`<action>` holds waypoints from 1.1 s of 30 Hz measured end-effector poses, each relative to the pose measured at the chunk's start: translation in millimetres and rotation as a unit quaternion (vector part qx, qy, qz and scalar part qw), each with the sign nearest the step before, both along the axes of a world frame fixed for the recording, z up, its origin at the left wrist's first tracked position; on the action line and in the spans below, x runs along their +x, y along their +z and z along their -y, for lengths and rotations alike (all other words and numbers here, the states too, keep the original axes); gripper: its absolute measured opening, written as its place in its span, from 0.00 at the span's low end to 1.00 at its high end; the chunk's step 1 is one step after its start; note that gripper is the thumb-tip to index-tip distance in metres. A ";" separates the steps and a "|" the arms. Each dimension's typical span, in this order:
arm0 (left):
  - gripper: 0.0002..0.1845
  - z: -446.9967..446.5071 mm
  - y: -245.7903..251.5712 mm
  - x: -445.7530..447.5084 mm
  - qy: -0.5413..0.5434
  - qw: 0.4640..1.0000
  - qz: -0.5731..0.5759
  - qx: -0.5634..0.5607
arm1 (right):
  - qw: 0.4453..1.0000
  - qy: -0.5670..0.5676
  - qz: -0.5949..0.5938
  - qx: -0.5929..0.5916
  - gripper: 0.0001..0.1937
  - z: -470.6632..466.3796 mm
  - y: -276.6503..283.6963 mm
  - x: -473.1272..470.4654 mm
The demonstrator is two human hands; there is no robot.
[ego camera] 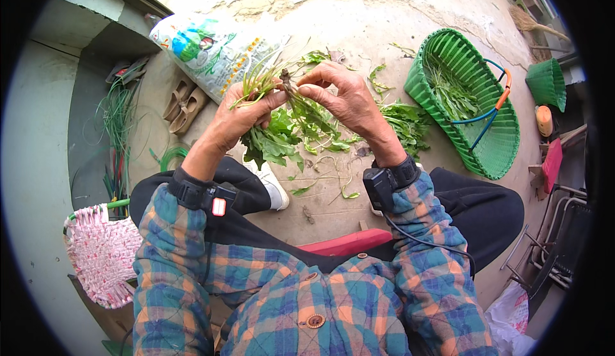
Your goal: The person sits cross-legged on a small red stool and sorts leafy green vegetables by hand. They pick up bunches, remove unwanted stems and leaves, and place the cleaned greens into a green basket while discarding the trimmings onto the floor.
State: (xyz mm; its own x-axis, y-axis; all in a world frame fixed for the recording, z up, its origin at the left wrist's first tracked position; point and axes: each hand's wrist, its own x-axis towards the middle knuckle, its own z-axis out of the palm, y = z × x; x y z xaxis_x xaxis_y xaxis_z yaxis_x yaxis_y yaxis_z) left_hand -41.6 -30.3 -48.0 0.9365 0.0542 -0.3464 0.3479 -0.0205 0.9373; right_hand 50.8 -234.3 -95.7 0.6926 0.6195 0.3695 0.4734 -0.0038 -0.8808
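My left hand (250, 104) is closed around a bunch of leafy greens (274, 137); pale stems stick out above the fist and green leaves hang below it. At the left thumb, one plant with a brown root crown (286, 77) points upward, its wilted leaves drooping between the hands. My right hand (343, 92) is beside that crown, thumb and forefinger tips close together. Whether they pinch part of the plant is hard to see. Below and behind the right wrist lies a pile of greens (406, 125) on the concrete floor.
A green woven basket (490, 149) holding some greens stands at the right. A printed plastic sack (216, 53) and brown shoes (185, 111) lie at the upper left. Loose leaves and stems litter the floor (331, 216). A pink woven seat (103, 255) is at my left.
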 end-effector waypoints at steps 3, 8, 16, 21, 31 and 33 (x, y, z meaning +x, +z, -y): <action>0.15 0.5 -1.8 -0.6 0.012 1.000 0.014 -0.009 | 0.999 -0.025 -0.017 0.026 0.08 -6.4 -8.6 -3.3; 0.14 -2.1 0.2 1.2 0.036 0.998 0.011 -0.042 | 0.975 -0.220 -0.013 -0.015 0.12 2.7 -19.4 17.9; 0.13 -3.1 -1.4 5.6 0.086 0.992 0.022 -0.086 | 0.989 -0.138 -0.019 0.041 0.06 8.5 -13.9 12.4; 0.11 -6.6 -1.8 8.0 0.113 0.988 0.013 -0.105 | 0.997 -0.016 0.058 -0.039 0.10 -0.2 -6.6 -2.7; 0.11 -11.2 -0.7 6.1 0.149 0.978 0.010 -0.144 | 0.979 -0.078 0.180 -0.047 0.08 -9.5 -28.0 -1.0; 0.10 -12.9 -1.0 5.7 0.162 0.977 0.013 -0.141 | 0.981 -0.081 0.164 -0.073 0.07 0.1 -36.8 7.1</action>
